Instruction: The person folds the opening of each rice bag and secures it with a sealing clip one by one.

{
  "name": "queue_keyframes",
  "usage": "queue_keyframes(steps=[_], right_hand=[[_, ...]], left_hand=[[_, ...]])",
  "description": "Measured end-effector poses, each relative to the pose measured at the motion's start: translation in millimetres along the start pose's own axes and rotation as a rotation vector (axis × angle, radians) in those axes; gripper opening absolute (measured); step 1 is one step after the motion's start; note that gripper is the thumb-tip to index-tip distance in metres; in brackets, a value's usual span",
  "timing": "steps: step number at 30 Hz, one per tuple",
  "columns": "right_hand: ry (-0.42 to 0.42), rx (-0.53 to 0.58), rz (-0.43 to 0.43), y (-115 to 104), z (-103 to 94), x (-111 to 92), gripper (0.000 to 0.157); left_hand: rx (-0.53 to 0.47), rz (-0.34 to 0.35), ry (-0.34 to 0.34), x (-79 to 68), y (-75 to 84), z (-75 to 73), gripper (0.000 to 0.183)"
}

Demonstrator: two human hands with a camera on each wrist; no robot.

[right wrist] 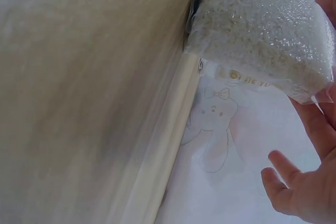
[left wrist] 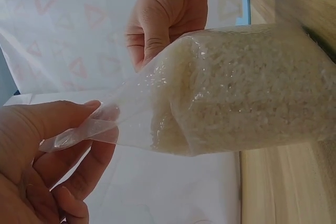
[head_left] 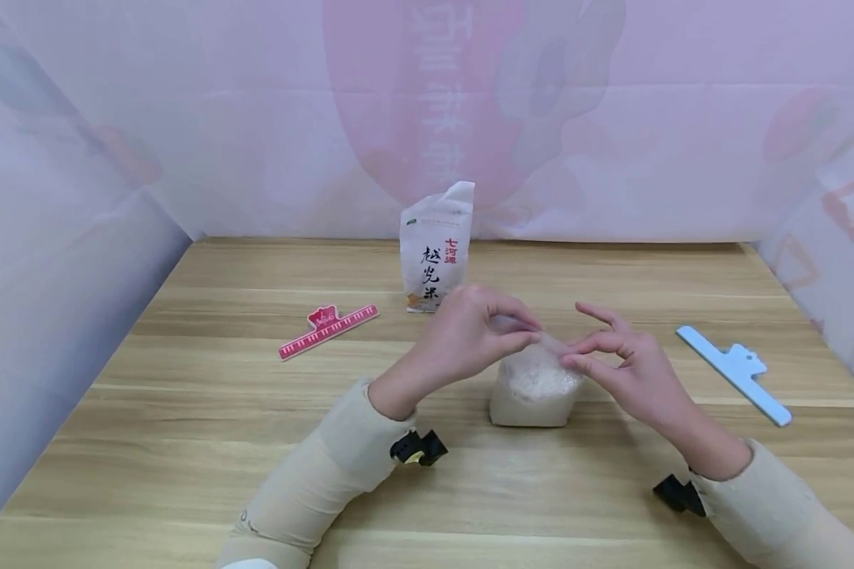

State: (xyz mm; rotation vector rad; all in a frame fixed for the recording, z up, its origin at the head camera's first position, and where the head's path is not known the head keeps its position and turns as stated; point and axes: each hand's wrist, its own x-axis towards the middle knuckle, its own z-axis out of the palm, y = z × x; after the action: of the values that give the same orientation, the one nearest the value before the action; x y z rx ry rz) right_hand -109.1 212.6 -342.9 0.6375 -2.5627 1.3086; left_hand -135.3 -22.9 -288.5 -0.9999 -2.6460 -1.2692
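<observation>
A clear plastic bag of rice (head_left: 537, 395) stands upright on the wooden table in front of me. My left hand (head_left: 462, 332) pinches the loose film at its top left, thumb against fingers. From the other side my right hand (head_left: 633, 367) pinches the top right of the film, its outer fingers spread away. In the left wrist view the bag's empty neck (left wrist: 134, 116) is drawn out toward the left hand (left wrist: 58, 150), above the packed rice. The right wrist view shows the bag's lower body (right wrist: 262, 30) on the tabletop.
Behind the rice bag stands a white printed package (head_left: 434, 245). A red sealing clip (head_left: 327, 332) lies to the left, a light blue clip (head_left: 733, 375) to the right. Printed cloth walls (head_left: 256, 142) border the wooden table (head_left: 185, 427).
</observation>
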Motion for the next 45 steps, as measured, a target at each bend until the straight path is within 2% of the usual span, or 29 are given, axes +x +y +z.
queue_keyframes(steps=[8,15,22,31,45], right_hand=[[-0.05,-0.038,0.071,1,-4.7,-4,0.008],[-0.092,-0.033,0.067,9,-19.7,-9,0.021],[-0.034,-0.034,0.015,19,-35.7,-12,0.025],[0.047,0.002,0.098,36,-57.5,-19,0.029],[0.146,-0.084,0.264,64,-101.9,-23,0.032]], left_hand=[[-0.004,-0.005,0.0,-0.3,-0.9,1.2,0.009],[-0.018,-0.021,-0.006,-0.2,-2.1,1.1,0.009],[-0.016,-0.033,-0.002,-0.2,-2.1,0.3,0.009],[-0.041,-0.049,-0.032,0.2,-2.5,2.4,0.01],[-0.021,-0.027,-0.029,0.5,-1.1,-0.1,0.01]])
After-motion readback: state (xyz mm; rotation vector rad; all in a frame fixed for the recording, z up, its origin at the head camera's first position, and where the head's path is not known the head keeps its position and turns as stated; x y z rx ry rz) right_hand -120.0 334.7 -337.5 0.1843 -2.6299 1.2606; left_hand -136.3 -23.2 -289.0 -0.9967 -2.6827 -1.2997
